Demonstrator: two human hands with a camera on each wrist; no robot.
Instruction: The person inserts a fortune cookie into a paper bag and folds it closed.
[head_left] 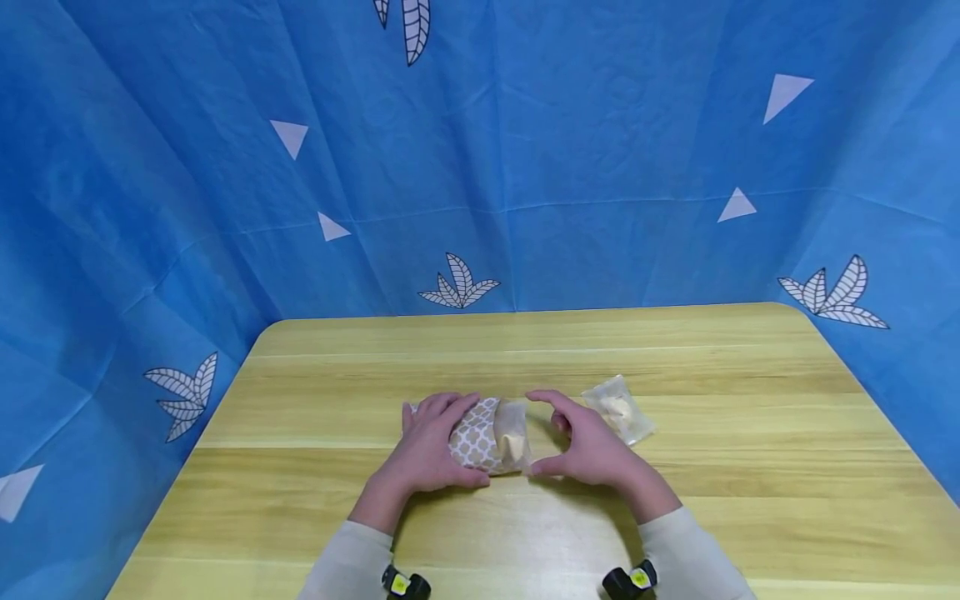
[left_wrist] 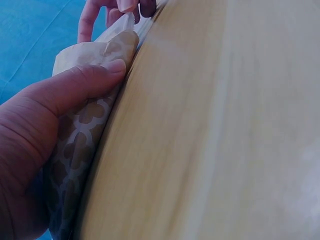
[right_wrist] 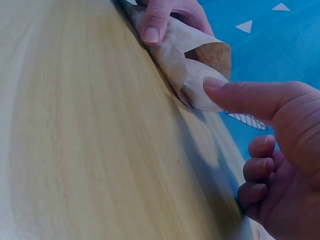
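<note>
A paper bag [head_left: 474, 435] with a tan-and-white lattice pattern lies on its side on the table. My left hand [head_left: 429, 450] grips it from the left, fingers over its top and far side, thumb [left_wrist: 100, 77] along the near side. At the bag's right end, the mouth [right_wrist: 212, 55] gapes and a pale piece [head_left: 513, 448] shows there. My right hand [head_left: 592, 442] is beside that end, thumb and forefinger spread apart, the other fingers curled in. In the right wrist view its thumb [right_wrist: 240, 95] overlaps the whitish flap at the mouth.
A small see-through packet [head_left: 621, 410] with pale contents lies just behind the right hand. The wooden table [head_left: 300, 500] has rounded far corners. A blue curtain [head_left: 600, 150] with leaf and triangle prints hangs behind it and along both sides.
</note>
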